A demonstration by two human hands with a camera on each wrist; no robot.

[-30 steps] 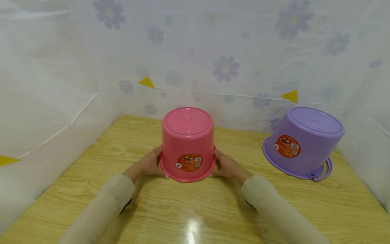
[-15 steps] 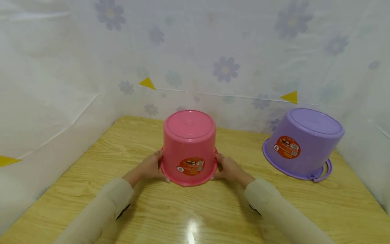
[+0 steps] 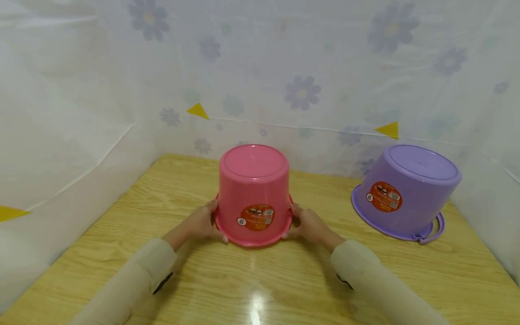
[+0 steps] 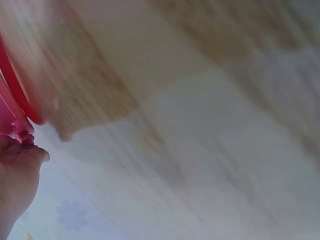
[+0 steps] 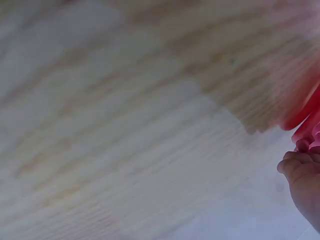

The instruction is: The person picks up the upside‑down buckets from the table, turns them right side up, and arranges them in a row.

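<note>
An upside-down pink bucket [image 3: 253, 189] with a red oval label is in the middle of the head view, its rim down at the wooden table. My left hand [image 3: 199, 222] grips the rim on the left side, thumb toward the front. On the opposite side my right hand [image 3: 309, 225] holds the rim in the same way. The left wrist view catches the red handle [image 4: 16, 82] just above the fingers of the left hand [image 4: 19, 175]. Likewise, the right wrist view has the handle [image 5: 304, 112] beside the right hand [image 5: 306, 182].
A purple bucket [image 3: 410, 194], also bottom up and tilted in view, stands at the right with its handle [image 3: 436, 230] on the table [image 3: 227, 284]. Flower-patterned white sheeting [image 3: 252, 72] closes off the back and sides.
The pink bucket has shifted slightly to the right and toward me, both hands moving with it. The purple bucket stays where it was.
</note>
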